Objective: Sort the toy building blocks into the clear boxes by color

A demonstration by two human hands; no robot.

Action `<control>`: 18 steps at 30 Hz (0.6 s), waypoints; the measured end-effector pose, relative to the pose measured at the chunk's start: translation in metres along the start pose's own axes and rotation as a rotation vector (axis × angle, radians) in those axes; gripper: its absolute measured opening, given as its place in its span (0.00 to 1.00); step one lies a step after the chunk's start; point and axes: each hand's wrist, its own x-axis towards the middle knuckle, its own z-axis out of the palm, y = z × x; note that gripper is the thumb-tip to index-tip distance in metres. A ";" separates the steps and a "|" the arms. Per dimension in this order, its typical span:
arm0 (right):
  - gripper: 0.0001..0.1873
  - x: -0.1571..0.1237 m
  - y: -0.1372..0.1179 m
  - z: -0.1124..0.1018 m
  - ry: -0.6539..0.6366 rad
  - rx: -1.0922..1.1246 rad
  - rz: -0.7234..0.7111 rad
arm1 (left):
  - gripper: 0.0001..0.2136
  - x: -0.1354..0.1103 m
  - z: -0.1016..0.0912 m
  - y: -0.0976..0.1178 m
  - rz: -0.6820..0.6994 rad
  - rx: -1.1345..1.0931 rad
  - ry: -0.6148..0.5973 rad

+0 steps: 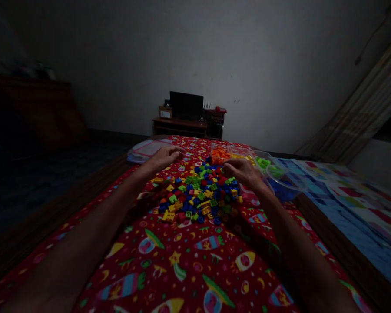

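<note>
A loose pile of small plastic building blocks in yellow, blue, green and red lies on the red patterned cloth. My left hand hovers past the pile's far left side, its fingers stretched to the right and slightly apart, with nothing visible in them. Over the pile's far right side is my right hand, fingers bent and close together, pointing left. Whether a block sits between those fingertips is too dark and small to tell. Just behind it stands a clear container with orange blocks.
Beside the orange blocks are yellow blocks and green blocks in clear containers. A clear round tub with blue blocks stands at the right. White folded sheets lie at the far left. A monitor stands on a desk behind.
</note>
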 end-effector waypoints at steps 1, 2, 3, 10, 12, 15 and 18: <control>0.14 -0.003 -0.003 0.004 -0.012 0.003 -0.003 | 0.17 -0.003 -0.005 -0.005 0.008 0.103 -0.022; 0.14 -0.005 -0.006 0.007 -0.022 0.003 -0.002 | 0.18 -0.007 -0.010 -0.012 0.021 0.199 -0.045; 0.14 -0.006 -0.009 0.010 -0.035 -0.006 0.001 | 0.20 -0.013 -0.014 -0.019 0.030 0.281 -0.054; 0.12 -0.011 -0.023 0.013 -0.088 -0.189 -0.039 | 0.45 -0.083 -0.017 -0.076 -0.047 0.430 -0.156; 0.12 -0.012 -0.025 0.013 -0.096 -0.196 -0.035 | 0.50 -0.102 -0.011 -0.083 -0.009 0.397 -0.258; 0.11 -0.013 -0.026 0.012 -0.109 -0.192 -0.016 | 0.54 -0.118 0.007 -0.083 0.060 0.410 -0.341; 0.11 -0.012 -0.025 0.013 -0.114 -0.216 -0.032 | 0.55 -0.121 0.031 -0.077 0.088 0.467 -0.256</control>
